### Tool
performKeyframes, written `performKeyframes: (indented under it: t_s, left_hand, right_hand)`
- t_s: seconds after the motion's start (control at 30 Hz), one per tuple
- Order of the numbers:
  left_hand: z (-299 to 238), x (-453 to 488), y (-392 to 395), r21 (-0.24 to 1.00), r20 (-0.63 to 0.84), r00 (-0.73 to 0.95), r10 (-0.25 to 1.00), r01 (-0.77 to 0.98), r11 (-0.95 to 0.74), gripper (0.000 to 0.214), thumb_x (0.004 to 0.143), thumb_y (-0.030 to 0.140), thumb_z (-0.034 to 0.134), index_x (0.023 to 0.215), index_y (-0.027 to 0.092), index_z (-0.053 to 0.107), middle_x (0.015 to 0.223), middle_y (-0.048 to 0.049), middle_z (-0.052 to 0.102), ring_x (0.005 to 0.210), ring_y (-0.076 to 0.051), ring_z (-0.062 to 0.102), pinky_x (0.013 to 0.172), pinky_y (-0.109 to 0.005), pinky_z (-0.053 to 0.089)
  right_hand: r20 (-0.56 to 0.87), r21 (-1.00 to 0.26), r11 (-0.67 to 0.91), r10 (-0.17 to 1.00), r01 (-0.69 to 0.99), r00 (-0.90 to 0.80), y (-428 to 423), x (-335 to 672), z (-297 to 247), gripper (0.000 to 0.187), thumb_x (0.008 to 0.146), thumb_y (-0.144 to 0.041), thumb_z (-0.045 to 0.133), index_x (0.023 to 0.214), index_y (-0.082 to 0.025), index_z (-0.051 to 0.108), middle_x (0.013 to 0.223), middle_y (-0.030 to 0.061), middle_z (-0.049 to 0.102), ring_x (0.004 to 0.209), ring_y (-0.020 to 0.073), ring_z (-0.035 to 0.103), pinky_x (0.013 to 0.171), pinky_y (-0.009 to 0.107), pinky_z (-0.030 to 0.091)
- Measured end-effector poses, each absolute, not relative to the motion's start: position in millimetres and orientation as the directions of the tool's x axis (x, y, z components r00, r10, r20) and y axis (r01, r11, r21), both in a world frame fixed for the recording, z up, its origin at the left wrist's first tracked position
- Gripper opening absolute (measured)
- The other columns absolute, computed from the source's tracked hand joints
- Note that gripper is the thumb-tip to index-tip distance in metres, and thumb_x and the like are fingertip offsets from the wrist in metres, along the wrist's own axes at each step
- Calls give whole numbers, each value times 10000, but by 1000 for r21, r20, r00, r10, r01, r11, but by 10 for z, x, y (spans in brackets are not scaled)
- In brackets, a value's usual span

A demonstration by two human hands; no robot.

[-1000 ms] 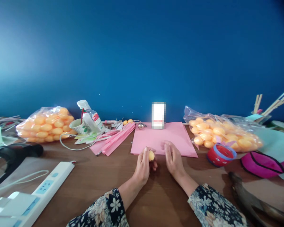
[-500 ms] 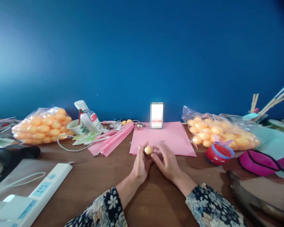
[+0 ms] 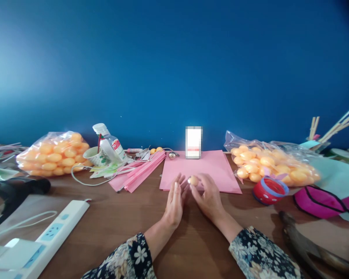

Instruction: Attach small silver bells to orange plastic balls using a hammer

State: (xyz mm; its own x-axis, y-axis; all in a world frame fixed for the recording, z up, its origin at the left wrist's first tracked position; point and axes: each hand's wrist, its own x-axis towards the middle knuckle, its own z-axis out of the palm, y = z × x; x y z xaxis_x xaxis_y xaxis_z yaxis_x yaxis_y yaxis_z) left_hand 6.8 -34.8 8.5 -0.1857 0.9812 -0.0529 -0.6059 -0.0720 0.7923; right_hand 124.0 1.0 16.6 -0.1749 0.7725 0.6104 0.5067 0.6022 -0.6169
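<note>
A small orange ball (image 3: pixel 193 180) is pinched in the fingertips of my right hand (image 3: pixel 208 195), just over the near edge of a pink paper sheet (image 3: pixel 198 167). My left hand (image 3: pixel 174 201) stands beside it with fingers stretched out and slightly apart, its fingertips close to the ball but holding nothing. Both hands hover over the brown wooden table (image 3: pixel 119 213).
Clear bags of orange balls lie at the left (image 3: pixel 52 153) and right (image 3: pixel 267 162). Folded pink paper strips (image 3: pixel 138 170), a spray bottle (image 3: pixel 109 143), a cup (image 3: pixel 97 155), a red tape roll (image 3: pixel 270 190), a white power strip (image 3: pixel 49 228) and magenta fabric (image 3: pixel 322 201) surround the hands.
The ball passed from my left hand to my right hand and moved slightly forward onto the pink sheet's edge. My left hand let go and straightened its fingers.
</note>
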Motion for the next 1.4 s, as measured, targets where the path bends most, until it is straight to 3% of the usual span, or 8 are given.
performKeyframes:
  t_s: [0.13, 0.23, 0.37, 0.53, 0.83, 1.07, 1.23, 1.4]
  left_hand:
    - [88, 59, -360, 835, 48, -305, 951, -510, -206, 490, 821, 512, 452, 1221, 230, 481, 1330, -108, 461, 1190, -227, 481, 997, -361, 384]
    - [97, 32, -361, 867, 106, -377, 920, -417, -271, 442, 850, 484, 415, 1213, 239, 476, 1331, -92, 450, 1195, -213, 472, 1000, -356, 379]
    - [123, -21, -364, 923, 130, -460, 879, -267, -276, 412, 859, 474, 399, 1186, 240, 490, 1315, -84, 460, 1178, -199, 479, 981, -345, 389]
    - [157, -114, -425, 947, 120, -467, 876, -211, -242, 428, 852, 497, 391, 1172, 238, 509, 1292, -85, 484, 1156, -194, 493, 968, -339, 392]
    - [209, -466, -651, 961, 60, -555, 830, -193, -199, 457, 836, 546, 381, 1145, 244, 530, 1241, -78, 537, 1094, -182, 539, 949, -341, 404]
    - [210, -541, -816, 973, 228, -500, 835, 101, -205, 393, 845, 466, 432, 1147, 231, 519, 1216, -82, 532, 1108, -201, 517, 984, -361, 369]
    - [170, -510, -837, 939, 306, -379, 873, 269, -212, 356, 827, 352, 505, 1155, 214, 496, 1190, -106, 542, 1090, -211, 529, 958, -367, 393]
    - [48, -529, -790, 934, 291, -356, 888, 308, -182, 316, 826, 280, 487, 1129, 188, 500, 1173, -116, 555, 1083, -207, 536, 951, -381, 401]
  right_hand:
    - [568, -661, 559, 808, 501, -154, 20, 1253, 149, 282, 809, -252, 506, 1084, -187, 512, 1042, 111, 587, 968, 238, 561, 828, 411, 490]
    - [544, -646, 588, 802, 486, -246, -5, 1265, 172, 365, 792, -253, 524, 1146, -179, 476, 1039, 107, 585, 954, 230, 563, 838, 408, 484]
    - [508, -578, 681, 732, 451, -454, -63, 1283, 246, 436, 763, -250, 552, 1184, -176, 468, 1017, 99, 601, 946, 228, 560, 856, 406, 466]
    - [488, -519, 738, 670, 431, -560, -107, 1282, 269, 478, 733, -276, 584, 1190, -179, 479, 1039, 103, 613, 973, 244, 557, 883, 424, 445]
    - [526, -647, 649, 760, 402, -381, -317, 1499, 386, 411, 810, -221, 486, 1216, -194, 432, 1101, 93, 573, 1109, 227, 500, 989, 419, 382]
    - [472, -651, 582, 813, 487, -342, -508, 1713, 412, 285, 820, -249, 499, 1102, -211, 496, 1077, 83, 590, 1020, 229, 551, 899, 393, 453]
    - [463, -581, 607, 794, 543, -393, -552, 1731, 346, 240, 837, -260, 506, 1072, -215, 527, 1047, 74, 603, 983, 225, 555, 867, 394, 466]
    - [483, -443, 665, 742, 602, -464, -532, 1657, 293, 258, 840, -229, 498, 1093, -185, 527, 1049, 92, 599, 993, 243, 528, 878, 435, 453]
